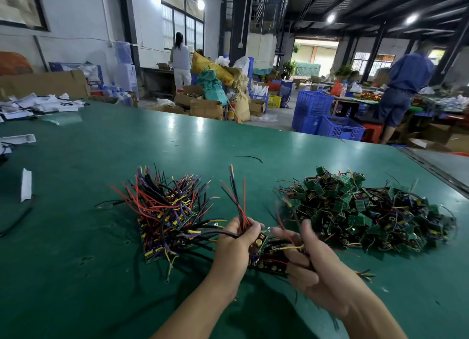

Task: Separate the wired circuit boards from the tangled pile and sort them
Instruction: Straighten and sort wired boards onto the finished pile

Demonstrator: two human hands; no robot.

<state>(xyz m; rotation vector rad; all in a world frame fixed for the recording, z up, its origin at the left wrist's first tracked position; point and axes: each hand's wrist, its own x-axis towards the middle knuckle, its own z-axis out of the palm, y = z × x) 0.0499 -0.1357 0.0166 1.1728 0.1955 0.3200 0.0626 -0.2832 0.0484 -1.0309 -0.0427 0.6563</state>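
We hold a clump of wired boards (264, 252) low over the counter (76, 262) btw sorted stack (167, 211) and tangled pile (368, 216), left hand (236, 239) fisted on its leads (241, 211), right hand (312, 262) pinching more leads; risk: yanking w/ leads crossed could rip solder joints.

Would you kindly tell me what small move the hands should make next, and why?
Probably ease the right hand rightward, drawing its wires clear of the wired boards the left hand grips: the two bunches overlap between the hands, and the combed pile lies just left, ready to receive them.
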